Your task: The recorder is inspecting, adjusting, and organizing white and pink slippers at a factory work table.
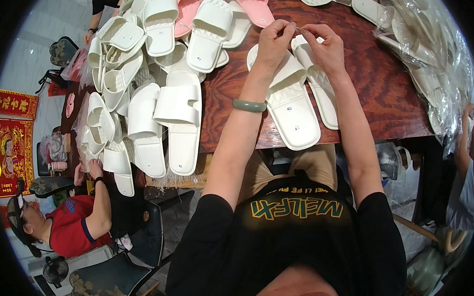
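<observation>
A pair of white slippers lies on the reddish-brown table before me: the left slipper is nearer, and the right slipper lies beside it, partly behind my right arm. Above their far ends, my left hand and my right hand come close together, each pinched at thumb and fingertips. Something thin and small seems to be held between them, too fine to name. A green bangle sits on my left wrist.
Many white slippers are heaped at the left, with pink slippers at the far side. Slippers in clear plastic wrap lie along the right edge. A seated person in red works at the left; another person's arm shows at far right.
</observation>
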A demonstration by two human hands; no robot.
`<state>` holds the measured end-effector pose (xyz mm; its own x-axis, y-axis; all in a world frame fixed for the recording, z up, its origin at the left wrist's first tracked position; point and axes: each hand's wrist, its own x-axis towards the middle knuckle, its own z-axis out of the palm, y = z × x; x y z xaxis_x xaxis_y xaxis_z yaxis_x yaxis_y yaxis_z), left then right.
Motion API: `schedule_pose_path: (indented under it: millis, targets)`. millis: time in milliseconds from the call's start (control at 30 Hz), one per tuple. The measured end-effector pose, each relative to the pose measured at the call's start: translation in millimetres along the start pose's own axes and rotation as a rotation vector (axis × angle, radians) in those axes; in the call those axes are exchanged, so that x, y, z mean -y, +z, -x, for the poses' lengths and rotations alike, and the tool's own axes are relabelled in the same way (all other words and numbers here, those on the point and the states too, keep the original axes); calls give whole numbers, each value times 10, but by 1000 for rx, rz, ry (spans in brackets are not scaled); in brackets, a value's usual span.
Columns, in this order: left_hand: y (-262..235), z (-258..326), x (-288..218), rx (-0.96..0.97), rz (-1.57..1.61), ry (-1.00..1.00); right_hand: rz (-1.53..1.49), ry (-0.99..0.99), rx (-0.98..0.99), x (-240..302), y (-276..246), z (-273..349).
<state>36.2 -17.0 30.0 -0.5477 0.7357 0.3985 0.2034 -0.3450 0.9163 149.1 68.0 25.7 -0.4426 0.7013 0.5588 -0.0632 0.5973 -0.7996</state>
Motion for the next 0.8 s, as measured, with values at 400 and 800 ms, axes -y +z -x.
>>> schedule_pose_path:
  millis: [400,800]
  targets:
    - [-6,0,-24,3,-19,-3,-64,-12,66,62,-18,22]
    - [11,33,-50,5,4,9,16,-25,52,68,-30,26]
